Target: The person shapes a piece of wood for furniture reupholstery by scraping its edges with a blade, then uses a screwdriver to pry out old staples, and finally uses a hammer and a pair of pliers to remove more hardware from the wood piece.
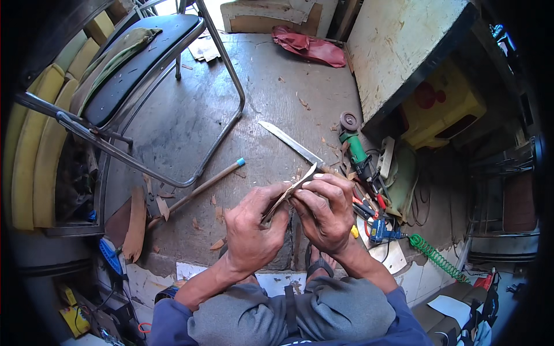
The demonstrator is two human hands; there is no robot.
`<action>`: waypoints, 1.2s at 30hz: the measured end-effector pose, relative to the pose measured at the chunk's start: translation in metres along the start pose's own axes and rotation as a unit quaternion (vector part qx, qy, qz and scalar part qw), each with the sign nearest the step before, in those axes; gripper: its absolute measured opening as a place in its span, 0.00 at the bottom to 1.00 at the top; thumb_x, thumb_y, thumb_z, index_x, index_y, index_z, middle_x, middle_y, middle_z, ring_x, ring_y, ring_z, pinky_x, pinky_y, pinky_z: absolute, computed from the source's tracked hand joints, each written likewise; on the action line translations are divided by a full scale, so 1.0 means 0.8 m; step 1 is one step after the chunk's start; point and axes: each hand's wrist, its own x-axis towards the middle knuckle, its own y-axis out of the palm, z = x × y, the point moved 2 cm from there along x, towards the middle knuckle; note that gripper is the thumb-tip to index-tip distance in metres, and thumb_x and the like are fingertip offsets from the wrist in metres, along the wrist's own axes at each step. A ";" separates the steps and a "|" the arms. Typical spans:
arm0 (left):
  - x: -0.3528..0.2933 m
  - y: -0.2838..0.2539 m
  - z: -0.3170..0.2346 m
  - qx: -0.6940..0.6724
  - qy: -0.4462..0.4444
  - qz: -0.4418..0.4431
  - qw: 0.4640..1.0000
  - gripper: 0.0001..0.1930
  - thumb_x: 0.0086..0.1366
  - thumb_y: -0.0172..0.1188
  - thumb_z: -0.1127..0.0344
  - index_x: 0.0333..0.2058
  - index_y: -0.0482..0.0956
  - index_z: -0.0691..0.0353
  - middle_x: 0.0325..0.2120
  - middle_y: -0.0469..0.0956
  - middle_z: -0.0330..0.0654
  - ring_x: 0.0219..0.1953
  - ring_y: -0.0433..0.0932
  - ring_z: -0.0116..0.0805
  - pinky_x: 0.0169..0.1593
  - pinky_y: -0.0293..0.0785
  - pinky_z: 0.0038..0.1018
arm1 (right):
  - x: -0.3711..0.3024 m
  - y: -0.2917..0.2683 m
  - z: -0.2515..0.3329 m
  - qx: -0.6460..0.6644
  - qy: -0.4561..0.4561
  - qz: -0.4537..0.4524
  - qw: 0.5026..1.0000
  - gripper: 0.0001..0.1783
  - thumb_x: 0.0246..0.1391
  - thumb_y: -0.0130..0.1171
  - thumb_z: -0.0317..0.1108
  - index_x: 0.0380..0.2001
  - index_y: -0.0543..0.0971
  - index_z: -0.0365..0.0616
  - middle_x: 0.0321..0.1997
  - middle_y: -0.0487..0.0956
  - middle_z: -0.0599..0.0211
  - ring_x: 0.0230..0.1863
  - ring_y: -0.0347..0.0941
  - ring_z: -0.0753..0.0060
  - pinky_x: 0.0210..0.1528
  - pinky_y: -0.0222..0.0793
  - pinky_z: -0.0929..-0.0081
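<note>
My left hand (254,228) and my right hand (326,213) are raised above the floor in front of my knees. Between them they pinch a thin, slightly curved strip (292,190), brown with a paler edge, looking like wood or bark. Its pointed end rises past my right fingertips; the lower end is partly hidden behind my left fingers. Just beyond lies a long knife (288,142), blade toward the far left, its handle partly covered by my right hand. Brown chips and shavings (219,214) lie scattered around.
On the right are a green angle grinder (356,151), a blue air tool (381,230) and a coiled green hose (435,259). On the left stand a folding chair (156,43), a blue-tipped wooden stick (202,187) and a broad brown piece (135,225). Red cloth (309,46) lies far back.
</note>
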 end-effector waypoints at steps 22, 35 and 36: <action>-0.005 0.027 0.002 0.053 0.050 -0.075 0.995 0.14 0.67 0.62 0.79 0.51 0.80 0.68 0.41 0.85 0.52 0.43 0.87 0.42 0.47 0.80 0.32 | -0.006 0.029 0.001 0.013 0.065 -0.059 0.996 0.09 0.59 0.64 0.28 0.38 0.76 0.34 0.35 0.75 0.53 0.37 0.75 0.50 0.41 0.75 0.57; -0.006 0.033 0.009 0.016 0.000 -0.065 0.998 0.18 0.64 0.64 0.80 0.53 0.79 0.67 0.43 0.84 0.49 0.45 0.85 0.39 0.49 0.81 0.32 | -0.009 0.024 -0.013 0.055 0.076 -0.016 0.995 0.07 0.63 0.61 0.30 0.37 0.75 0.37 0.32 0.75 0.55 0.29 0.74 0.51 0.34 0.71 0.56; -0.006 0.033 0.009 0.012 -0.005 -0.073 0.997 0.18 0.64 0.64 0.80 0.53 0.80 0.67 0.43 0.84 0.49 0.46 0.85 0.39 0.49 0.81 0.32 | -0.009 0.022 -0.012 0.060 0.083 -0.014 0.995 0.08 0.63 0.61 0.31 0.37 0.76 0.38 0.33 0.75 0.55 0.30 0.75 0.51 0.35 0.71 0.57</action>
